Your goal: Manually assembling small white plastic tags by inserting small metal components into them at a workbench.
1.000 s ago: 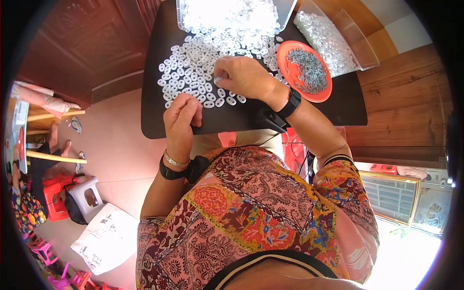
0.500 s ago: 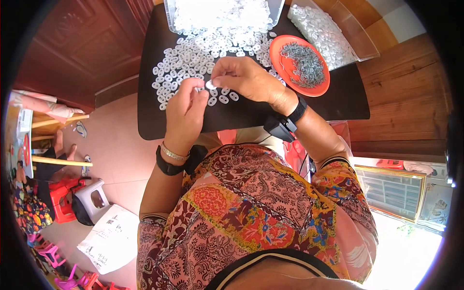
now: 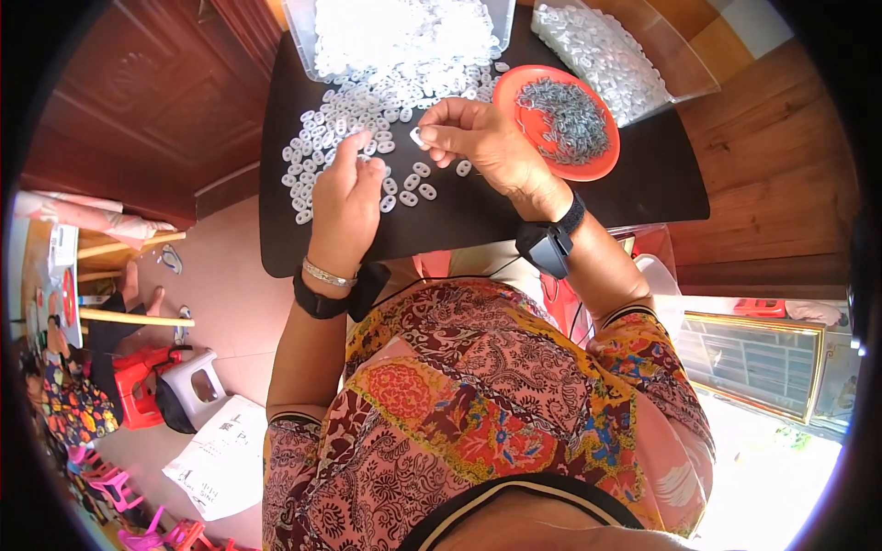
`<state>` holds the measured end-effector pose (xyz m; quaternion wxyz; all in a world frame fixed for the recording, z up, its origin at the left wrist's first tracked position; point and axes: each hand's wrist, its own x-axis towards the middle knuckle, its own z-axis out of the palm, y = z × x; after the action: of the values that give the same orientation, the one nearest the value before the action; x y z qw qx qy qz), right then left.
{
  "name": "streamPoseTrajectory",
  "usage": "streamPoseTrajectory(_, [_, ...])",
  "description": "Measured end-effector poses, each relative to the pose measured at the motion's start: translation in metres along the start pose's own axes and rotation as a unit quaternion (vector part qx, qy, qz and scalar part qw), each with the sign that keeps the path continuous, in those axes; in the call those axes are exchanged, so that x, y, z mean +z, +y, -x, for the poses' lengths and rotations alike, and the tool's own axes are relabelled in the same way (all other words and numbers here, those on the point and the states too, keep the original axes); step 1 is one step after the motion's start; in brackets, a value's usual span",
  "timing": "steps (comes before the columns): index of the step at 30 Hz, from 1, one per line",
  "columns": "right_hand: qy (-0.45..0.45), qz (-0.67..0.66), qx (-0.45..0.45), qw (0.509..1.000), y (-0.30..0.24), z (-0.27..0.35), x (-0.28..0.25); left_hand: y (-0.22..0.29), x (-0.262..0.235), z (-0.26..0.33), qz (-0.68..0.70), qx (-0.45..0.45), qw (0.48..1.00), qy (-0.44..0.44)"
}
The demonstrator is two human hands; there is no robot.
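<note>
A small white oval plastic piece with two holes (image 3: 416, 136) is pinched between the thumb and forefinger of my right hand (image 3: 482, 147), above the dark table. To its left my left hand (image 3: 345, 197) is closed, thumb and forefinger close together. Whatever sits between those fingertips, if anything, is too small to make out. Many more white two-hole pieces (image 3: 308, 161) are spread under and beyond the left hand. A few loose ones (image 3: 411, 182) lie between my hands. Right of my right hand, a red plate (image 3: 602, 163) bears a heap of small grey metal parts (image 3: 571, 119).
A clear plastic bin (image 3: 303, 46) full of white pieces stands at the far edge of the dark table (image 3: 634, 197). A clear container of white pieces (image 3: 606, 64) lies beyond the plate. Stools (image 3: 193, 386) and another person's feet (image 3: 156, 298) are at left.
My hands have moved apart; the right has shifted right and slightly up with the white piece, the left away from it. The whole view has shifted slightly.
</note>
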<state>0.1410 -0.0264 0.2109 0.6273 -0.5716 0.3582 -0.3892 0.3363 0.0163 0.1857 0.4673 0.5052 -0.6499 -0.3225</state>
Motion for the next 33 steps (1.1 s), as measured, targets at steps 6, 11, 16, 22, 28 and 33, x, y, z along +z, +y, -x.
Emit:
streamPoseTrajectory(6, [0.023, -0.023, -0.013, 0.999, 0.005, 0.008, 0.001, 0.016, 0.0, 0.0, 0.118, -0.056, 0.991, -0.037])
streamPoseTrajectory(11, [0.005, 0.006, -0.038, 0.999, 0.01, 0.01, 0.0, 0.023, 0.003, 0.008, 0.132, -0.075, 0.987, -0.053])
streamPoseTrajectory(16, [0.016, 0.04, -0.068, 0.997, 0.008, 0.022, 0.02, 0.027, 0.01, 0.013, 0.12, -0.081, 0.983, -0.113])
streamPoseTrajectory(22, [0.015, 0.076, -0.086, 0.993, 0.009, 0.034, 0.032, 0.013, 0.012, 0.028, 0.166, -0.041, 0.979, -0.114])
streamPoseTrajectory(28, [0.008, 0.115, -0.072, 0.991, 0.009, 0.038, 0.031, 0.009, 0.013, 0.031, 0.193, -0.051, 0.973, -0.112])
streamPoseTrajectory(33, [-0.043, 0.248, -0.127, 0.959, -0.014, 0.043, 0.003, 0.002, 0.01, 0.031, 0.207, -0.079, 0.968, -0.12])
